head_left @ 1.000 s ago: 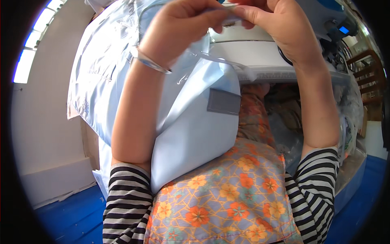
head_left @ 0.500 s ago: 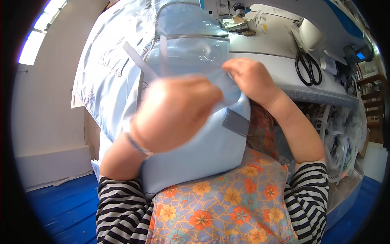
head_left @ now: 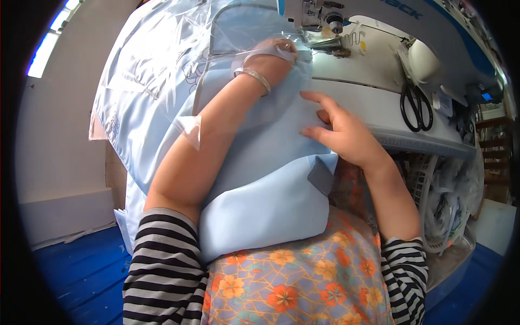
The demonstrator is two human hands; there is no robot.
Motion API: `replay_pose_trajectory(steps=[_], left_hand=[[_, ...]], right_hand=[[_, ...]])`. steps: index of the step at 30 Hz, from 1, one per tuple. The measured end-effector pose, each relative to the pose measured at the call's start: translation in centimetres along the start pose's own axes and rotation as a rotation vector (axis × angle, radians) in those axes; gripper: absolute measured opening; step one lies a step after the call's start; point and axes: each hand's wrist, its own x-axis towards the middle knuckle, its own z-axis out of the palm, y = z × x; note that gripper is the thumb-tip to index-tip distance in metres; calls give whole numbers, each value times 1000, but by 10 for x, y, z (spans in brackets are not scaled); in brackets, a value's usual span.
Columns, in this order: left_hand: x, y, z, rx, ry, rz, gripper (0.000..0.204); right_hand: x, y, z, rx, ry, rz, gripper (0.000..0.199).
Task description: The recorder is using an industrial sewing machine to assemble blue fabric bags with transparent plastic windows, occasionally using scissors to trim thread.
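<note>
My left hand (head_left: 272,58) reaches far forward to the sewing machine's presser area, fingers curled; what they grip, if anything, is hidden. Clear plastic sheeting (head_left: 187,130) lies over part of this forearm, and a shiny strip of it crosses the hand. Beneath the arm spreads light blue fabric (head_left: 265,127), its near part folded back on my lap. A dark grey patch (head_left: 320,176) sits at the fold's right corner. My right hand (head_left: 338,127) is open at the fabric's right edge, thumb and fingers apart, fingertips at or just above the cloth.
The sewing machine (head_left: 336,19) stands at the top right, a metal attachment by its needle area. Black-handled scissors (head_left: 416,108) lie on the white table (head_left: 357,97). A ruler strip (head_left: 433,143) runs along the table's edge. Below it, a white basket (head_left: 433,200) holds clear plastic.
My left hand has moved forward and right, from above the fabric to the machine. My right hand has gone from pinching the edge to spread fingers, slightly lower. The near fabric has folded up more.
</note>
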Motion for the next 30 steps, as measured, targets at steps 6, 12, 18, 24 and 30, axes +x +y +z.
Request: replay_pose_trajectory(steps=[6,12,18,24,30], left_hand=[[20,-6,-17,78,-265,-12,22],[7,-11,11,128,-102,65,18],[-6,2,14,48,92,-49,17],[8,3,11,73,-14,-110,21],[3,-3,14,149,0,-34,25]], right_hand=[[18,-9,-43,355,-277,-58,40],[28,-3,-40,-61,-317,-15,28],[43,20,-32,-340,451,-320,49],[67,21,-31,-680,644,-934,29],[47,27,-16,-413,240,-755,19]])
